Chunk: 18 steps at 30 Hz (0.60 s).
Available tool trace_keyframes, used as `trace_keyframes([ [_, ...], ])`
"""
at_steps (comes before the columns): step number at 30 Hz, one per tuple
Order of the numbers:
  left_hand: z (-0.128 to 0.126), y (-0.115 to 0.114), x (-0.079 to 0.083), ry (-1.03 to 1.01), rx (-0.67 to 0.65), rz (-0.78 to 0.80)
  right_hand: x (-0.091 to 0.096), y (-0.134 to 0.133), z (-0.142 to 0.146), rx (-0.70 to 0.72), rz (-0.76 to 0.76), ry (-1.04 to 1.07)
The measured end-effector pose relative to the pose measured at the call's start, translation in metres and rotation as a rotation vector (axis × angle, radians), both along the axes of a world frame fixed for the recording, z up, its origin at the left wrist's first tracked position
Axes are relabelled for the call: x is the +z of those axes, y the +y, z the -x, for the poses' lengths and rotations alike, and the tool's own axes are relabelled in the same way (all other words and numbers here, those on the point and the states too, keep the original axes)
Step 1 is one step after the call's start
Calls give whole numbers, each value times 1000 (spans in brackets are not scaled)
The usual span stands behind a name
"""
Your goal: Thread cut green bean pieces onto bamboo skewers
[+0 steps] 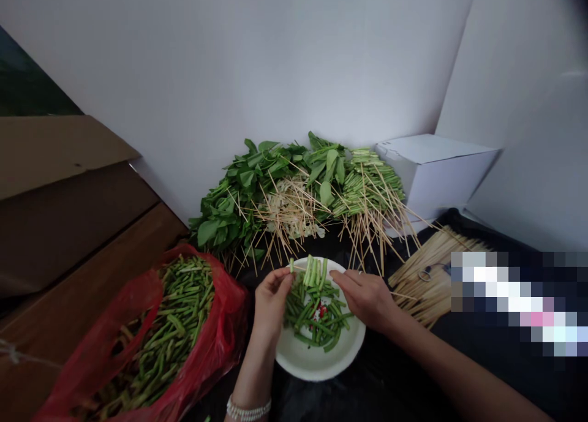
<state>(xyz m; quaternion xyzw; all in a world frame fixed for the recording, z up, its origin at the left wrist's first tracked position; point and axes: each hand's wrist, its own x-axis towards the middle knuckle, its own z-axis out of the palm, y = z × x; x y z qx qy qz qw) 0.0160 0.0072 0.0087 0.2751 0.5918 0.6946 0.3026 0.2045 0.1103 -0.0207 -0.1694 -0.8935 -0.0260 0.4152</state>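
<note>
My left hand (271, 299) pinches a short green bean piece (291, 265) at its fingertips, just above the rim of a white bowl (316, 361). My right hand (367, 294) is closed on a thin bamboo skewer carrying a row of bean pieces (315, 272), held over the far side of the bowl. Both hands nearly meet above the bowl. Loose cut green bean pieces (316, 321) lie in the bowl with a bit of red among them. A beaded bracelet (248, 410) sits on my left wrist.
A red plastic bag (220, 342) full of cut beans lies left of the bowl. Skewered leafy greens (257, 192) and stems (372, 183) are piled against the wall. A bundle of bare skewers (427, 275) lies right, a white box (436, 168) behind it, brown cardboard (68, 195) at left.
</note>
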Motion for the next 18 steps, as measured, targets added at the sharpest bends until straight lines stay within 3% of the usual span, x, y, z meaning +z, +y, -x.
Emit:
trace_keyframes([
  [5,4,-3,3,-318,1,-58,1,-1,0,7,6,-28],
  [18,-1,-2,6,-314,-39,-82,4,-2,-1,31,3,-70],
])
